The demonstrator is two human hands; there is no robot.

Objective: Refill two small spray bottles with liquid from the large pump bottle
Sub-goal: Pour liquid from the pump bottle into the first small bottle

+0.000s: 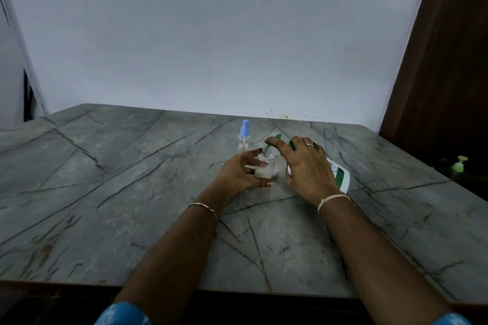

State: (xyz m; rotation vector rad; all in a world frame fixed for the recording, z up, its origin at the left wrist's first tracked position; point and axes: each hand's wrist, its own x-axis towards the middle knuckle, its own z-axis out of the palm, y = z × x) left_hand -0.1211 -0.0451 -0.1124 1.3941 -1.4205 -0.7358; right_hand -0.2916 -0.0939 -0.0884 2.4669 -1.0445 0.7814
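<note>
Small uncapped clear plastic bottle (265, 163) is taken as reference; it stands upright on the grey, dark-veined stone bench (132, 192), near the middle of the far half. It is gripped at its left side by the left hand (237, 169), fingers and thumb curled round the body. A pale layer is seen in its lower part; whether this is liquid cannot be told. Just right of the reference bottle, the large white pump bottle with green label band (340, 174) is held tilted towards it by the right hand (306, 163), fingers curled over the top of the bottle, forefinger laid on the pump head. The green pump spout (272, 141) is positioned directly above the reference bottle's open neck, at or touching the rim. Behind and slightly left of the reference bottle, a second small clear bottle with a blue spray cap (244, 137) stands upright, apart from both hands. A small white piece (276, 172) lies at the reference bottle's right base; it is not identifiable.
</note>
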